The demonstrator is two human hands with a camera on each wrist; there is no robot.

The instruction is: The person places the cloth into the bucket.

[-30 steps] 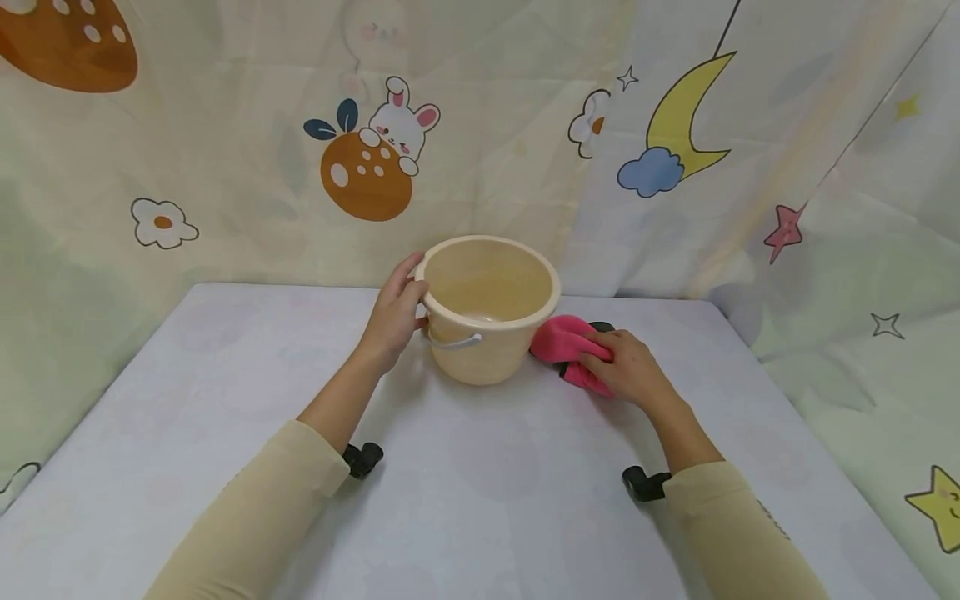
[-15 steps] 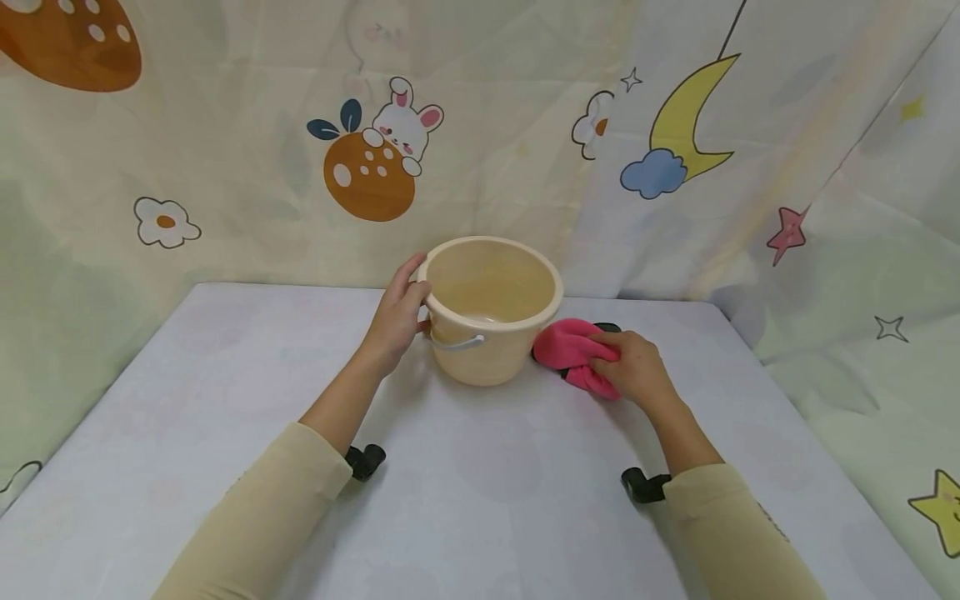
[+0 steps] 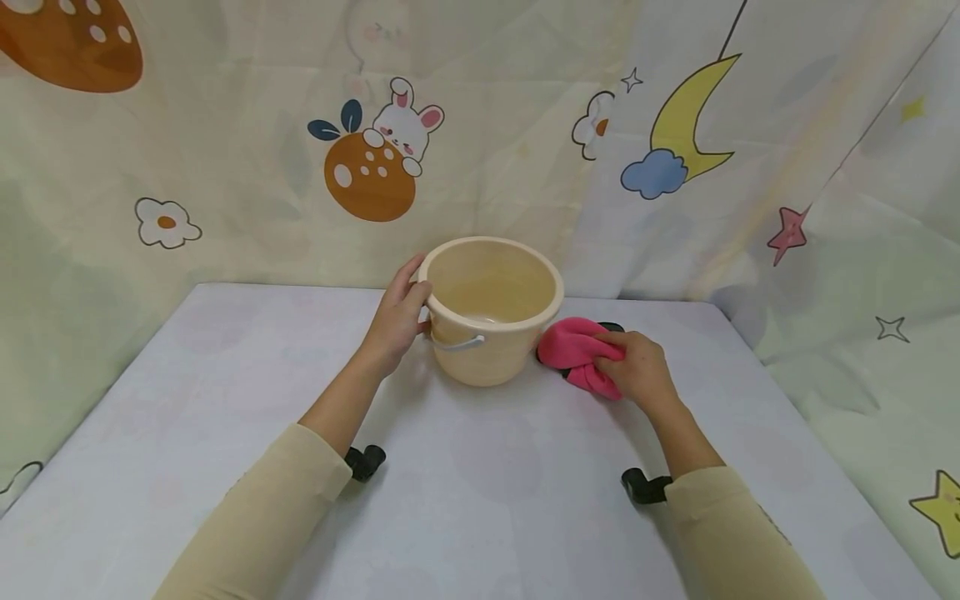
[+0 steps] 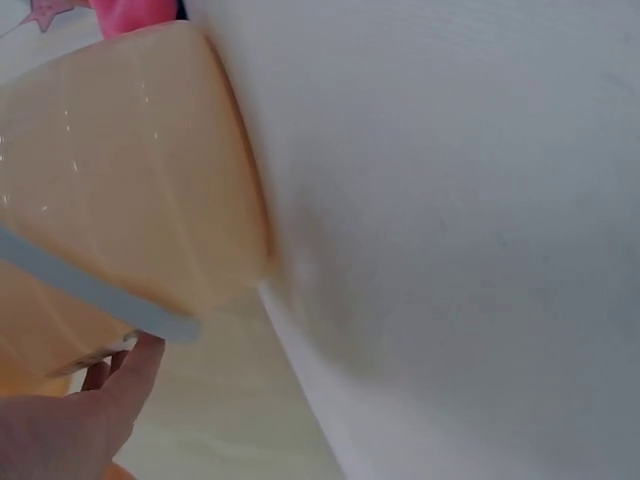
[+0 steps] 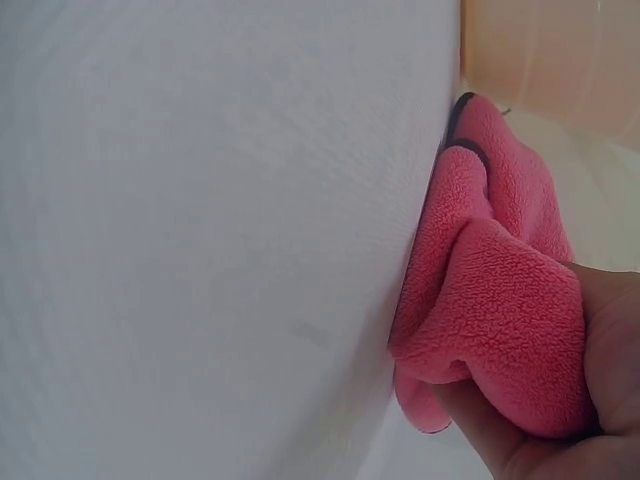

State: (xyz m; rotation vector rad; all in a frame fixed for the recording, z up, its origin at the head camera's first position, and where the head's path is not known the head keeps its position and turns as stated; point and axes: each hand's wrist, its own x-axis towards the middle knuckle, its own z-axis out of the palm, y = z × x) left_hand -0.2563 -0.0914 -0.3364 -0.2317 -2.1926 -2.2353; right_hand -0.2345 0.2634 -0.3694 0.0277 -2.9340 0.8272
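While steadying a cream bucket [image 3: 480, 356] by the left side of its rim with the left hand [image 3: 393, 317], pinching a crumpled pink cloth [image 3: 573, 343] between thumb and fingers of the right hand [image 3: 641, 367]. Gripping on both sides, then: fingers curled at the rim on the left, closed on bunched fabric on the right. Find the bucket upright near the far edge of the white table [image 3: 487, 500], with its pale grey handle [image 3: 459, 342] hanging at the near left. Find the cloth outside it, on the tabletop to the right, folded over on itself, with dark edging showing. Cannot tell whether touching the bucket's base or only just beside it, even from the right wrist view.

To judge by the hold on both things, probably partway through the work. Count as done: bracing the bucket and gathering the cloth in the fingers. Count as left, most likely: finishing with the cloth and releasing both, being not yet let go. Hard to say how much of the handling lies behind; no clear mark of progress to read on tabletop or bucket. See only bare inner wall and a shiny patch of floor inside the bucket.
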